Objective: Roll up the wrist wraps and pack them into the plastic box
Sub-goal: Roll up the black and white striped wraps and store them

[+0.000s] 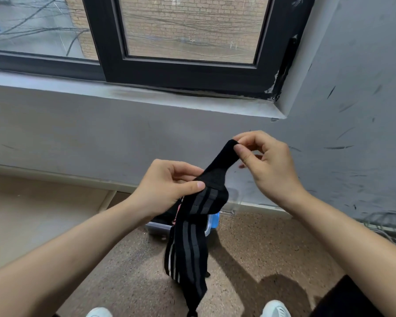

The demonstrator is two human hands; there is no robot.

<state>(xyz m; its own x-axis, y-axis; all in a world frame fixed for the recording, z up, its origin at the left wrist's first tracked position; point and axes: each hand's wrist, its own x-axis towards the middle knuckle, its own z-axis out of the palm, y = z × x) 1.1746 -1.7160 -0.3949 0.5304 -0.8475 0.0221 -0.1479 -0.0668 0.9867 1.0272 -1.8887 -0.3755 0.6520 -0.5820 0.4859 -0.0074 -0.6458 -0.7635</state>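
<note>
Right hand (269,163) raised in front of the grey wall (78,124), thumb and forefinger pinched on the plain black end tab of the wrist wrap (188,236), other fingers curled loosely behind. Left hand (167,188) lower and nearer the body, thumb pressed on top of the wrap against the fingers beneath, gripping it where the plain black part meets the striped band. Between the two hands, a short black stretch running up and to the right, fairly taut. Below the left hand, the rest of the wrap hanging free: black with grey lengthwise stripes (white stripes showing on one twisted edge), dangling down between the forearms toward the bottom of the frame. Not rolled at any point that shows.

Behind the hanging wrap, on the speckled brown floor (249,259), the plastic box (157,226): clear, with a blue piece at its right side, largely hidden by the wrap and left wrist. Something dark with a touch of pink inside it, too covered to tell what.

At the bottom edge, two white shoe toes (276,308). At far right along the wall's foot, a tangle of grey cables (389,225). Above, a dark-framed window (181,65) with a brick wall beyond the glass.
</note>
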